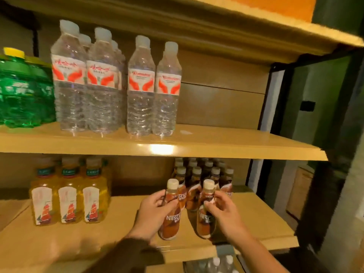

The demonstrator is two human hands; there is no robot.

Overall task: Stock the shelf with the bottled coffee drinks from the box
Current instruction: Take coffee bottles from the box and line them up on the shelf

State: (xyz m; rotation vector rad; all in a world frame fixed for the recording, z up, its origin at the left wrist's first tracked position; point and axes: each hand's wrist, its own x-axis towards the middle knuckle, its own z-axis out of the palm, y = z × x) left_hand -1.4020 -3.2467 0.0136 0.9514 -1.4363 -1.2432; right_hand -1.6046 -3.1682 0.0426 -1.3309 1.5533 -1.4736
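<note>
Two coffee bottles, upright with caps up, on the lower shelf [122, 217]: left hand [151, 215] grips one [170, 219], right hand [224, 213] pinches the other [205, 219].

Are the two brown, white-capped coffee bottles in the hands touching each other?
Apart. Head view shows tan shelf board between the left bottle, gripped by the left hand, and the right bottle, gripped by the right hand.

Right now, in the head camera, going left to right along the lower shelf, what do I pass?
Yellow drink bottles → left hand → left-hand coffee bottle → right-hand coffee bottle → right hand.
</note>
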